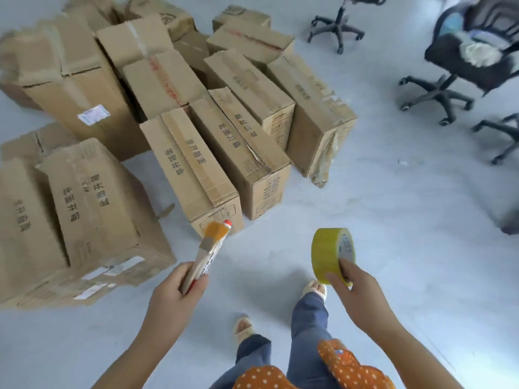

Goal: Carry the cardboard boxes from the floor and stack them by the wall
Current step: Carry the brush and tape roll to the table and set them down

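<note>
Left hand (177, 287) grips a wooden brush (207, 248); right hand (352, 284) holds glossy round tape (331, 254).

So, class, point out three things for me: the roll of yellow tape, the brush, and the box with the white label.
roll of yellow tape (327, 254), head view, its outer yellow band.
brush (216, 231), head view, its orange bristles.
box with the white label (92, 115), head view, the label itself.
</note>
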